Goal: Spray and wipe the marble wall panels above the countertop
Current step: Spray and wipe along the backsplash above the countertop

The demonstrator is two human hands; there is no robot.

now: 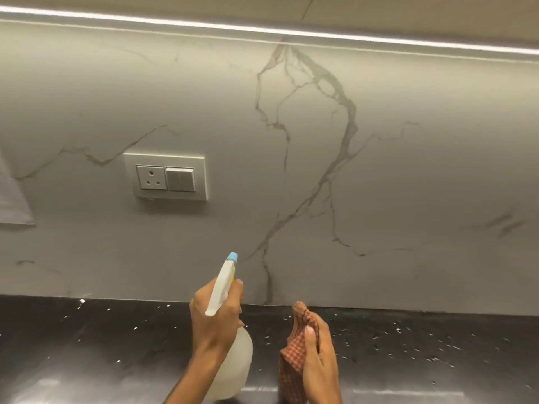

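Observation:
The marble wall panel (379,176) fills the view, pale grey with dark veins down its middle. My left hand (214,322) grips a white spray bottle (233,365) by the neck, a finger at the trigger. Its blue-tipped nozzle (232,257) points up and forward at the wall's lower part. To the right, my right hand (319,354) holds a bunched red-and-white checked cloth (291,365) upright over the black countertop (102,345), a short way in front of the wall.
A white socket and switch plate (166,176) is set in the wall at left. A pale sheet or cloth (11,199) hangs at the far left edge. An LED strip (262,29) runs under the cabinet above. White specks dot the countertop.

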